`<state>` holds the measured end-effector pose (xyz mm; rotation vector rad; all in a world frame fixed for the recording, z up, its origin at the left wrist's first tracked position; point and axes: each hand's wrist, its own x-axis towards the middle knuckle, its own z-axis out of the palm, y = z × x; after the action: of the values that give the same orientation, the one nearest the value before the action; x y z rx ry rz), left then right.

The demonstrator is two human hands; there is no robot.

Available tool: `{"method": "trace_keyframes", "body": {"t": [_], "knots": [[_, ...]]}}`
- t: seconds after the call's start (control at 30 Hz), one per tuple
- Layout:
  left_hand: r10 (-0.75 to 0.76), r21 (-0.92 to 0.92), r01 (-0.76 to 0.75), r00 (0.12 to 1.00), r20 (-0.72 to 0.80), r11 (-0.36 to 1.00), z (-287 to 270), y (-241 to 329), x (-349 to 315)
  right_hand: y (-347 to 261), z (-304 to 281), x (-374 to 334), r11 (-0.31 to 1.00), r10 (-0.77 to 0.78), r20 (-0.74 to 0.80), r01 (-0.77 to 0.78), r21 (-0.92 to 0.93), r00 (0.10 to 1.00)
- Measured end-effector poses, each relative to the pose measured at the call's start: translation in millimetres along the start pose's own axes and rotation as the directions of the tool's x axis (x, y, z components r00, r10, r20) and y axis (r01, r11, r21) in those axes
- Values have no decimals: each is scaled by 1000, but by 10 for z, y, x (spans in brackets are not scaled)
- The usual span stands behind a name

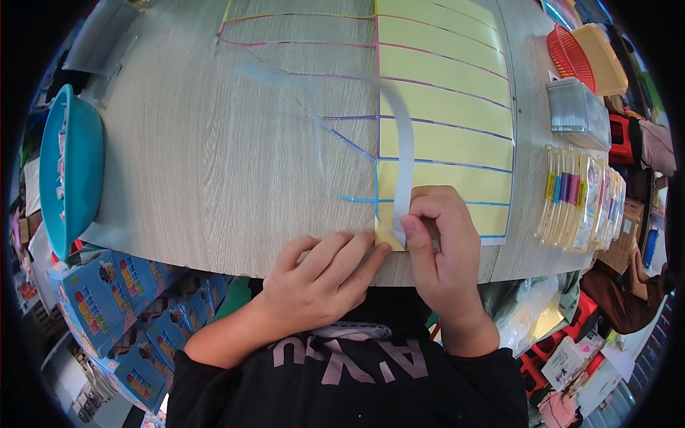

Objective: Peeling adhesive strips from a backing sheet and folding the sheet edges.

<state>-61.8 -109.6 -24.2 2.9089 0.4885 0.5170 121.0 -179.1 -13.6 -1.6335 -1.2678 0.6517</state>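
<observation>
A yellow sheet [446, 139] crossed by thin coloured bands lies on the table in front of me. A pale translucent strip [404, 153] curves along its left edge; its far part is blurred. My right hand [446, 239] pinches the near end of this strip between thumb and fingers, above the sheet's near edge. My left hand [325, 274] rests with fingers spread by the sheet's near left corner, its index fingertip touching there. Left of the sheet, thin coloured strands [349, 139] stick out over the tabletop from the bands.
A teal basin [82, 175] holding small packets stands at the left edge. To the right are clear plastic packs with coloured labels [571, 192], a clear box [578, 114] and a red basket [567, 57]. Blue printed cartons [107, 299] are stacked below the table's left side.
</observation>
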Motion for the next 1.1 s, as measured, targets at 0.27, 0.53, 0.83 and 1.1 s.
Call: {"method": "trace_keyframes", "body": {"t": [0.27, 0.53, 0.83, 1.1], "knots": [[71, 44, -71, 997, -9, 997, -56, -18, 47, 35, -66, -45, 965, 175, 62, -184, 186, 983], [22, -99, -15, 998, 65, 995, -202, -65, 12, -251, -373, 116, 907, 233, -108, -176, 382, 966], [-117, -17, 118, 991, 60, 993, -394, -308, -133, -217, -946, 310, 865, 160, -387, 59, 498, 908], [-302, 73, 302, 953, -16, 950, -514, -502, -215, -213, -1334, 236, 861, 100, -493, 173, 479, 864]]}}
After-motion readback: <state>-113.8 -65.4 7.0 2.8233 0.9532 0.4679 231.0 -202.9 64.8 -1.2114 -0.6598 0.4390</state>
